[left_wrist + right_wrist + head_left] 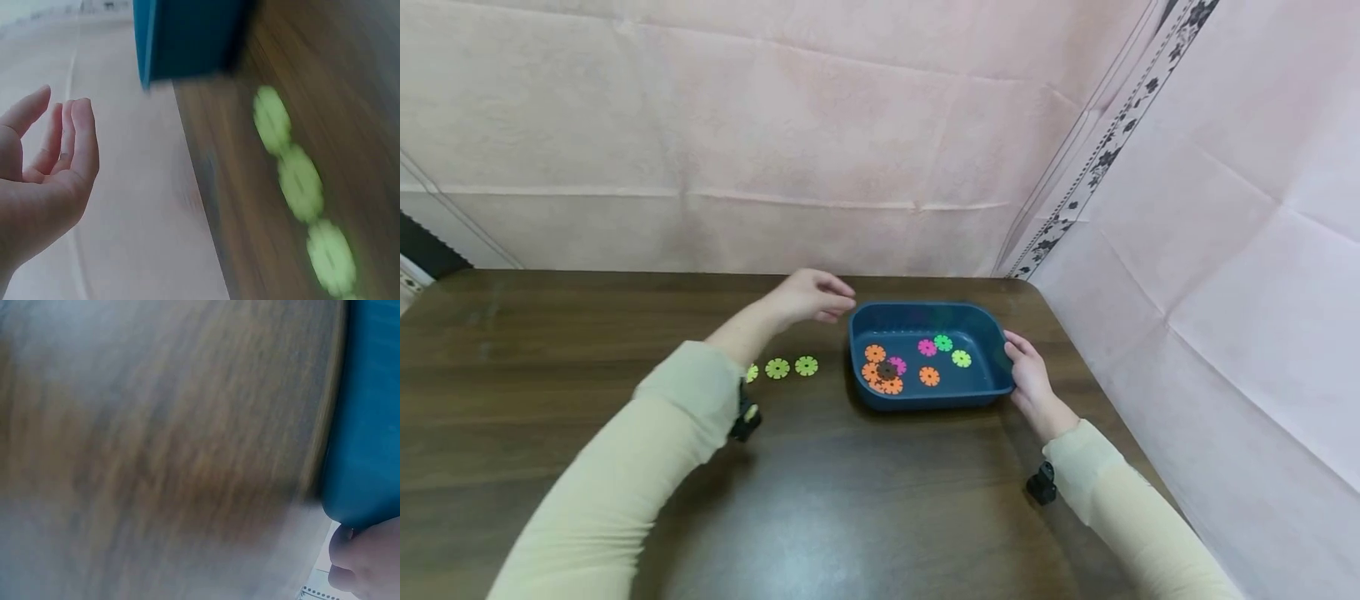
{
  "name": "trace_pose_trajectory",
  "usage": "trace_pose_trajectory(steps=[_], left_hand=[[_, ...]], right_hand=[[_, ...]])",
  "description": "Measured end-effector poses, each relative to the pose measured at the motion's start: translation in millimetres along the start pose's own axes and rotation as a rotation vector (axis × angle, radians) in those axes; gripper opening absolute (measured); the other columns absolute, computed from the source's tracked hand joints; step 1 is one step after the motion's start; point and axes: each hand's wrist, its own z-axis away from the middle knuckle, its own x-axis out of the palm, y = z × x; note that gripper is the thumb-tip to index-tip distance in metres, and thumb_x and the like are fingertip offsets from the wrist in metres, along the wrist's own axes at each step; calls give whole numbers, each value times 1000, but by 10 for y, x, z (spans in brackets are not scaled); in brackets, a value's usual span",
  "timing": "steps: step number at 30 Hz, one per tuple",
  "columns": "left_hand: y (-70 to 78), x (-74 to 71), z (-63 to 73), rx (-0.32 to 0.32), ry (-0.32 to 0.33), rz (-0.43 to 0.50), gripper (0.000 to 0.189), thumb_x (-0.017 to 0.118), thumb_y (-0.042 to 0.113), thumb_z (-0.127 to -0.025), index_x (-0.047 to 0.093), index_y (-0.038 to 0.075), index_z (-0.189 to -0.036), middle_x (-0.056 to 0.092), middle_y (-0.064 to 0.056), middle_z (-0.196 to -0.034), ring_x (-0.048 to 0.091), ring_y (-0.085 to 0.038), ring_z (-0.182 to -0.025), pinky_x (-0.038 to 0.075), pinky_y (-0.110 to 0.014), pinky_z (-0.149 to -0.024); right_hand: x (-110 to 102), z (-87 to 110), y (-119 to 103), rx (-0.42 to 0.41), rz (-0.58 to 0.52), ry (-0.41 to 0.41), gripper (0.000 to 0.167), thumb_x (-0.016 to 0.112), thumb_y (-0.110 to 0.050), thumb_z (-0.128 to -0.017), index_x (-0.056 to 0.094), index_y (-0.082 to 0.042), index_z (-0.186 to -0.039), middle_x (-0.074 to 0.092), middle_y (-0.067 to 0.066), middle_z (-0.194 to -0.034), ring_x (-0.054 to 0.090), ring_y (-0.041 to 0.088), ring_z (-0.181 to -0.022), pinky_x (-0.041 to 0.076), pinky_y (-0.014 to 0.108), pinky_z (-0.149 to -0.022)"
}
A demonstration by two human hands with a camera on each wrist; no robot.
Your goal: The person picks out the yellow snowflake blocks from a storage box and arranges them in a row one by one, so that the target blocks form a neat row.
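Observation:
A blue plastic basin (932,402) stands on the table, holding several flower-shaped discs. Orange discs (929,377) cluster mostly at its left end, with a brown disc (887,370) among them; pink discs (927,347), a green disc (943,342) and a yellow-green disc (961,358) lie there too. My right hand (1032,379) grips the basin's right end, thumb at the rim. Just off the left rim hovers my left hand (812,297); in the left wrist view its fingers (84,134) are loosely bent, thumb apart, nothing between them. Yellow-green discs (777,368) lie in a row left of the basin.
The brown wooden table (850,508) ends at a pale cloth wall (737,150) behind, and another pale cloth (1247,275) hangs along its right side. My left forearm (647,450) partly covers the disc row.

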Motion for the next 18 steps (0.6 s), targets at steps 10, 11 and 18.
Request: trace_pose_trajectory(steps=[10, 11, 18], left_hand=[[340, 892, -513, -5, -69, 124, 38, 65, 17, -88, 57, 2, -122, 62, -18, -119, 62, -28, -106, 52, -36, -92], [361, 966, -552, -8, -77, 138, 38, 65, 17, -88, 56, 2, -123, 61, -18, -120, 62, -28, -106, 52, -37, -93], [399, 1355, -733, -33, -81, 157, 38, 66, 19, -88, 57, 4, -122, 62, -16, -120, 62, -28, -108, 51, -36, -95]], right_hand=[[-15, -30, 39, -9, -3, -2, 45, 33, -21, -102, 31, -12, -146, 27, 8, -151, 34, 20, -128, 29, 37, -113], [-16, -25, 34, -8, -3, -4, 45, 33, -21, -102, 31, -12, -146, 27, 8, -152, 33, 21, -129, 29, 38, -113], [-21, 1, 12, -16, 6, -14, 44, 34, -20, -102, 32, -10, -145, 27, 9, -152, 29, 26, -134, 25, 42, -116]])
